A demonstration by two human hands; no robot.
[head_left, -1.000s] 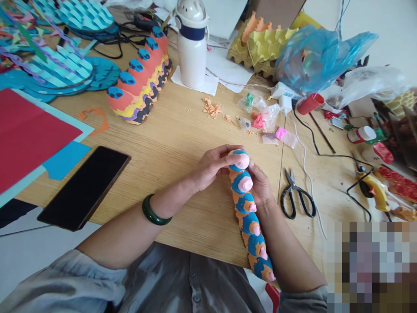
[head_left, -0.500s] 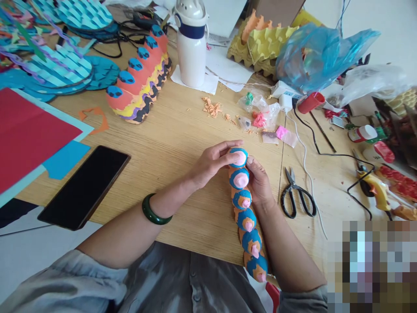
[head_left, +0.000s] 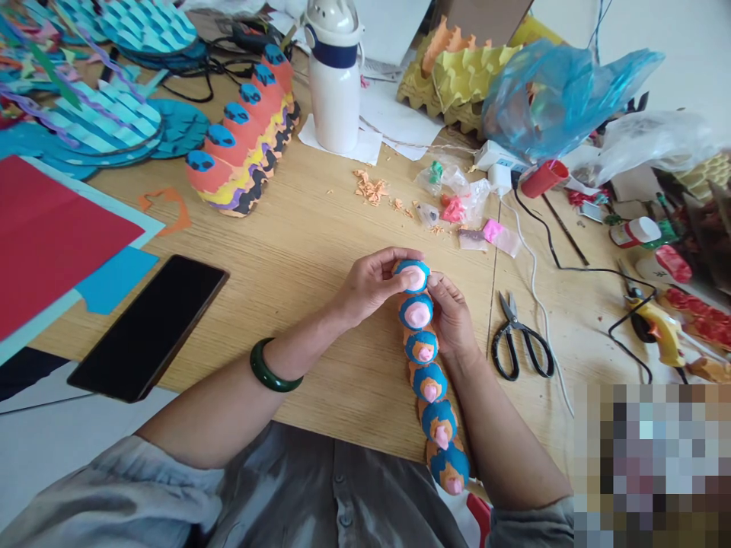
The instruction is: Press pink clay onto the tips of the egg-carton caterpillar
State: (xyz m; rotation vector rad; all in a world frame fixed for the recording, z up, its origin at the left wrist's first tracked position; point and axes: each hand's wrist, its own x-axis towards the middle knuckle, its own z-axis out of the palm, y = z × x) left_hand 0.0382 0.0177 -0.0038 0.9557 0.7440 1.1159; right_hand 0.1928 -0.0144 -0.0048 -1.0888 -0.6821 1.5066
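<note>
An egg-carton strip (head_left: 429, 383) with orange-and-blue bumps points away from me, its near end at the table's front edge. Each bump has a lump of pink clay on top; on the two farthest the pink is spread wider and flatter. With its thumb on the pink of the farthest bump, my left hand (head_left: 371, 285) curls its fingers round the far end. My right hand (head_left: 454, 316) grips the strip from the right, thumb near that same bump, its other fingers partly hidden. Scissors (head_left: 515, 335) lie to the right, blades a little apart.
A phone (head_left: 149, 327) and coloured sheets (head_left: 57, 236) lie at left. Behind are a painted egg-carton piece (head_left: 245, 144), a white bottle (head_left: 335, 91), orange scraps (head_left: 371, 188) and small clay bags (head_left: 454, 207). A power strip (head_left: 496, 157) trails cables at right.
The far end of the strip has shifted slightly left, with both hands moving along with it. My left thumb stays on the farthest pink lump.
</note>
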